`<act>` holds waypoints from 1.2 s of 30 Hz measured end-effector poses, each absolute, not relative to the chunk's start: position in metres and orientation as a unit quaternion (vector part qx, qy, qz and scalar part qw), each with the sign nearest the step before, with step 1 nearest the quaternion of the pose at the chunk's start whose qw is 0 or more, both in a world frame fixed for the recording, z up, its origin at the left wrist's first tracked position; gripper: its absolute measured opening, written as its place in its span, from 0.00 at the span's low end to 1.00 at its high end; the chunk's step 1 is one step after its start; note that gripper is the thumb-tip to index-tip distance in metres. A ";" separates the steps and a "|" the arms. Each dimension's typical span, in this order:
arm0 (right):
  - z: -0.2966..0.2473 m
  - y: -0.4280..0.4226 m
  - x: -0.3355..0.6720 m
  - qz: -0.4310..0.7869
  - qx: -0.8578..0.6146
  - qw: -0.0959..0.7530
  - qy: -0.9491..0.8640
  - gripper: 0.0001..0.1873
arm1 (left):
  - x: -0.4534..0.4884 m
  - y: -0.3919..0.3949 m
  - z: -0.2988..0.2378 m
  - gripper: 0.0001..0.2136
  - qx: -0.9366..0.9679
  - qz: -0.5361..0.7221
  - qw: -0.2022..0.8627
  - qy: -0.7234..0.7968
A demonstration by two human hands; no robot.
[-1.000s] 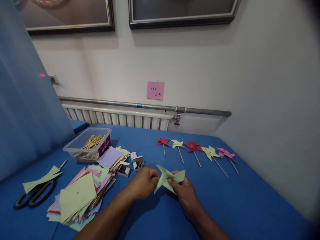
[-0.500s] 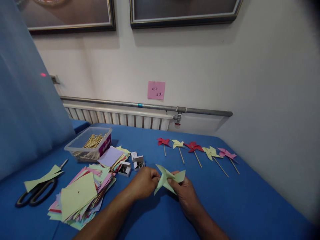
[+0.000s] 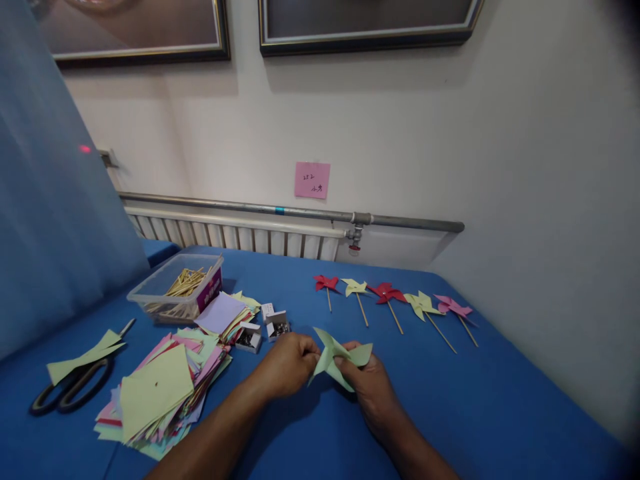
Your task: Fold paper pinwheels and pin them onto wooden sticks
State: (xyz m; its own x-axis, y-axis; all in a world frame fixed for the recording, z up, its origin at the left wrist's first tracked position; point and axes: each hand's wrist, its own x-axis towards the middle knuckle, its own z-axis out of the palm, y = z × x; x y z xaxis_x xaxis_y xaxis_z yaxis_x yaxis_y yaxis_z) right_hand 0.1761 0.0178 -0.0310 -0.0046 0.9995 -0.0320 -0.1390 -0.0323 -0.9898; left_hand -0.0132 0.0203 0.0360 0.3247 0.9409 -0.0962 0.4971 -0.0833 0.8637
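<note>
A pale green paper pinwheel (image 3: 333, 357) is pinched between the thumb and fingers of my right hand (image 3: 373, 387), its blades folded toward the middle. No stick shows on it. My left hand (image 3: 290, 363) is closed right beside the pinwheel's left blade, fingertips drawn together. Whatever sits between those fingertips is too small or hidden to make out. Just left of that hand stand small white boxes of metal pins, one box (image 3: 278, 327) behind another box (image 3: 249, 338).
A stack of coloured paper squares (image 3: 157, 387) lies left of my forearm, with black-handled scissors (image 3: 75, 387) under cut green paper. Behind is a clear tub (image 3: 173, 287) of wooden sticks. Finished pinwheels on sticks, including a red pinwheel (image 3: 387, 293), lie in a row at right.
Both hands stay almost in place. The green pinwheel has shifted very slightly in the grip, and the rest of the table looks the same.
</note>
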 end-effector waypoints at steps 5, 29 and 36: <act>-0.031 0.018 0.176 0.541 -0.473 0.523 -0.459 0.25 | -0.013 0.020 0.037 0.09 0.693 0.252 0.428 0.523; -0.025 0.017 0.175 0.537 -0.480 0.513 -0.468 0.24 | -0.014 0.021 0.032 0.08 0.706 0.250 0.421 0.512; -0.025 0.017 0.176 0.541 -0.483 0.506 -0.467 0.26 | -0.012 0.020 0.032 0.08 0.703 0.262 0.403 0.525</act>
State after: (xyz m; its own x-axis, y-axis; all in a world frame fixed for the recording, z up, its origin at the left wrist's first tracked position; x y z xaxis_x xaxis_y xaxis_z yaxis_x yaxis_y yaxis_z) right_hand 0.1759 0.0166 -0.0248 -0.0202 0.9986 -0.0498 -0.0968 -0.0515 -0.9940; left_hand -0.0122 0.0199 0.0323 0.3127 0.9483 -0.0543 0.5266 -0.1255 0.8408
